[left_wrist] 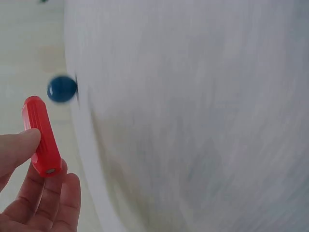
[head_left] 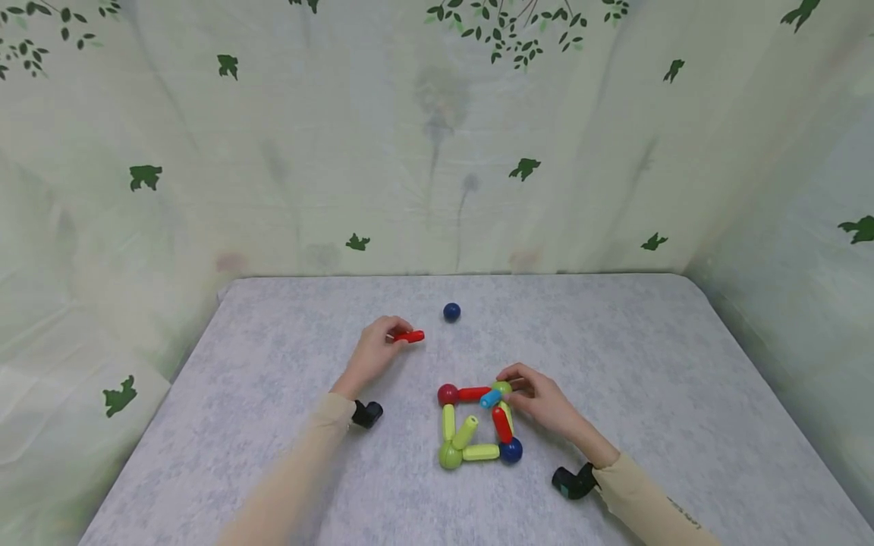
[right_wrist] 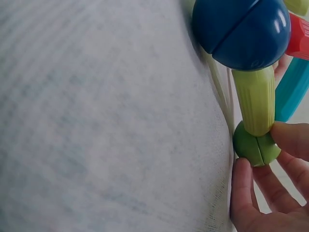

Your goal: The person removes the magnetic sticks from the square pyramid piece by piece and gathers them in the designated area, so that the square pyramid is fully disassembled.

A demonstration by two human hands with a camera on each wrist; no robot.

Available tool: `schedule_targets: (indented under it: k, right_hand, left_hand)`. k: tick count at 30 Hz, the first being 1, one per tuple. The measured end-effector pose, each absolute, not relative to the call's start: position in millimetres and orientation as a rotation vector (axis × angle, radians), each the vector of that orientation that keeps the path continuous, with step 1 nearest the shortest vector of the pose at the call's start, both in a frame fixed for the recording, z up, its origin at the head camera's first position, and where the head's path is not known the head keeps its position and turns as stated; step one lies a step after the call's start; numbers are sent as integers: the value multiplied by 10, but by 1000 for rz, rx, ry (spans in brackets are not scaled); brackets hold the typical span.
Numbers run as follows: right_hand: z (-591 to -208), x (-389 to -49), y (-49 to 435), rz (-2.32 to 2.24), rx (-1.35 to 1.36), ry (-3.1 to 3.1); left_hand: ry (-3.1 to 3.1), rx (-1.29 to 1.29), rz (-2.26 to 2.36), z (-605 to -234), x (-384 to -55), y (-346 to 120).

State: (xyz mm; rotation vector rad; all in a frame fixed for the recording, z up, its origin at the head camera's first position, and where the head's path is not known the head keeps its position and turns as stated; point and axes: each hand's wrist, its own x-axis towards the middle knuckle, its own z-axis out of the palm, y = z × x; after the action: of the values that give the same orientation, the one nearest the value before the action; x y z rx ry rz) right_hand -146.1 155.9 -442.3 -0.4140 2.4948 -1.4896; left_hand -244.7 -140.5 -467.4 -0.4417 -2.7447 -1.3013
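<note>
My left hand pinches a red magnetic rod between thumb and fingers, raised above the table in the left wrist view. With thumb and fingertips, my right hand holds the green ball at the far right corner of a square frame of balls and rods. From that ball a light-blue rod sticks out. A red rod joins it to a red ball. The near corners are a green ball and a blue ball. Another red rod slants up from the blue ball.
A loose dark-blue ball lies farther back on the grey table. A yellow-green rod rises from the near left ball. Leaf-patterned cloth hangs behind and beside the table. Black wrist cameras sit on both wrists.
</note>
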Motion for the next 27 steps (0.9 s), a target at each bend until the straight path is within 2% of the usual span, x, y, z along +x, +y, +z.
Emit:
schedule_targets:
  k: [4,12,21,27]
  right_hand:
    - [-4460,-1478,1573,-1486,-412,2492]
    - [-4822,-1627,1656,-1513,-426,2491]
    - [-4856,-1648,1682,-1520,-462,2479]
    - [-4832,-1636,1685,-1535,-461,2463]
  left_hand:
    - [-2774,-356,-1312,-4696,-2623,-1526]
    - [-2820,-350,-1233,-4719,-2837,-1643]
    - [-2859,-351,-1210,-4744,-2908,-1694]
    - [-2850,-275,-1313,-4717,-2843,-1749]
